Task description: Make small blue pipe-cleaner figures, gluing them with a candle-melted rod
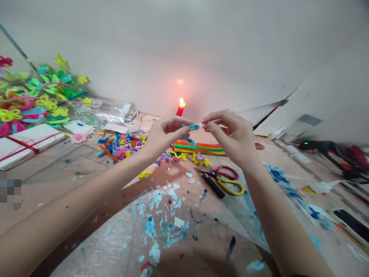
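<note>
In the head view my left hand (167, 132) pinches a small light blue piece (195, 126) with a darker centre between thumb and fingers. A second light blue lobe (190, 141) shows just below, and I cannot tell whether the two are joined. My right hand (226, 129) is just to the right, a small gap from the blue piece. Its thumb and fingertips are drawn together, and what they hold, if anything, is too small to make out. Behind my left hand a lit red candle (180, 109) stands upright, partly hidden by the fingers.
Scissors (227, 181) with red and yellow handles lie beside a black stick (213, 185). Pipe cleaners (198, 146) lie behind the hands, and coloured fuzzy pieces (123, 144) to their left. Fuzzy flowers (49, 96) pile up at far left; a phone-like dark object (353, 225) lies at right.
</note>
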`<state>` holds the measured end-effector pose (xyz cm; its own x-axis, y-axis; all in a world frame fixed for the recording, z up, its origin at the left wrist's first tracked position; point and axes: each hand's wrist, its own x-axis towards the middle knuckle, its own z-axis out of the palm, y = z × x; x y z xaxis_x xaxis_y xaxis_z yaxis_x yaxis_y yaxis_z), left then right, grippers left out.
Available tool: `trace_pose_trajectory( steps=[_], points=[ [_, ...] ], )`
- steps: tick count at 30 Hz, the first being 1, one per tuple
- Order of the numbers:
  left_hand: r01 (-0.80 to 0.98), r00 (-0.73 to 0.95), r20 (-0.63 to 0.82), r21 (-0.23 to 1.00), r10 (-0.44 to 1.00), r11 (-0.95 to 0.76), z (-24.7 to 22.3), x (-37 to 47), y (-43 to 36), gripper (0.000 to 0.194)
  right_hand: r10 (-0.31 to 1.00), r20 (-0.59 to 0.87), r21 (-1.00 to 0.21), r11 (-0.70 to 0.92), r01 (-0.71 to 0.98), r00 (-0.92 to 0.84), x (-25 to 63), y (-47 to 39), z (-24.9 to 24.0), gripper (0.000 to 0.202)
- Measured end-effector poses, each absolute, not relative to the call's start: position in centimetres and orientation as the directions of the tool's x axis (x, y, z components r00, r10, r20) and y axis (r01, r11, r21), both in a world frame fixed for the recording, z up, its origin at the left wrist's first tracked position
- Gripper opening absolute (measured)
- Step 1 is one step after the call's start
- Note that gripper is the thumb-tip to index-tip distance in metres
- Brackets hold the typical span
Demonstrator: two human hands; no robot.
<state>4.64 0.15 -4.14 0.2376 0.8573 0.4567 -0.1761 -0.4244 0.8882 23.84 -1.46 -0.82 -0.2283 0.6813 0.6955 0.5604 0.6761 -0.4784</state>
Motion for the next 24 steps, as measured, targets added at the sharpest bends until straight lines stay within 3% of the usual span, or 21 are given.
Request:
trace_pose_trajectory(
  steps=[5, 10, 17, 24],
  points=[
    [-0.169, 0.24, 0.449, 0.892, 0.861, -0.418, -4.23, 4.56, 0.21, 0.012, 0.783, 0.564, -0.651, 0.617, 0.442, -0.262, 23.19, -1.26, -1.38, 0.017],
    [-0.173, 0.252, 0.424, 0.904, 0.87, -0.391, -4.1, 4.51, 0.24, 0.012, 0.815, 0.497, -0.743, 0.577, 0.339, -0.298, 22.88, -1.35, -1.43, 0.023],
    [-0.149, 0.309, 0.454, 0.891, 0.836, -0.429, -4.05, 4.36, 0.57, 0.013, 0.818, 0.504, -0.749, 0.574, 0.331, -0.278, 22.74, -1.47, -1.41, 0.022],
    [-0.075, 0.249, 0.493, 0.868, 0.834, -0.491, -3.92, 4.24, 0.58, 0.01, 0.805, 0.538, -0.698, 0.592, 0.403, -0.25, 22.9, -1.5, -1.3, 0.012]
  ],
)
